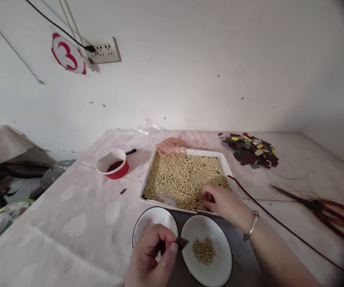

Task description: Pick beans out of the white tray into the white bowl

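Between thumb and finger, my left hand [155, 257] pinches a small dark maroon scrap [183, 242], held above the gap between two bowls. My right hand [222, 202], with a bangle at the wrist, has its fingers curled down at the near right part of a white tray [226, 162] full of small round yellowish beads [186, 177]. Whatever its fingertips hold is hidden. Close in front of me, a white bowl [224, 268] contains a small heap of the same beads. The other bowl [138, 219] is partly covered by my left hand.
Thin copper-coloured strands [171, 146] lie on the tray's back left corner. At left stands a red-and-white tub [120, 172] with dark red bits, near a black marker [131, 151]. Right are a pile of coloured scraps [251, 151], a dark red strip [275, 217] and large scissors [317, 205].
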`<action>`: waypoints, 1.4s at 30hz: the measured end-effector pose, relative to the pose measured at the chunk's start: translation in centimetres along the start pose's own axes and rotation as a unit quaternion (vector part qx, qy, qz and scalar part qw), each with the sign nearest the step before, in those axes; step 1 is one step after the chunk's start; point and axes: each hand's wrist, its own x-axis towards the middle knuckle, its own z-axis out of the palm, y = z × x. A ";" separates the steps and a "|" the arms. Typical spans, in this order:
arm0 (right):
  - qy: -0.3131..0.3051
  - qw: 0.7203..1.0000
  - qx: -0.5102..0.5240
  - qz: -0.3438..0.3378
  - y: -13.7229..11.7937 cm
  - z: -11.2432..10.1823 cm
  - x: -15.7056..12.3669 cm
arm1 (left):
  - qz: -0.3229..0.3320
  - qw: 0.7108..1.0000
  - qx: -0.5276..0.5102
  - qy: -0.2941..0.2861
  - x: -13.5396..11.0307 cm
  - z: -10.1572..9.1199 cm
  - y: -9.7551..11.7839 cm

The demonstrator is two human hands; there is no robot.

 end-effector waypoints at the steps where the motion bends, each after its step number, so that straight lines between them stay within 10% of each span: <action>1: 0.009 1.000 0.002 0.004 0.0 0.0 0.0 | 0.001 1.000 0.000 -0.003 0.0 0.0 -0.1; 42: 0.030 0.995 0.060 -0.069 -0.9 0.5 0.3 | -0.017 0.995 0.027 -0.096 -0.2 -0.7 -0.4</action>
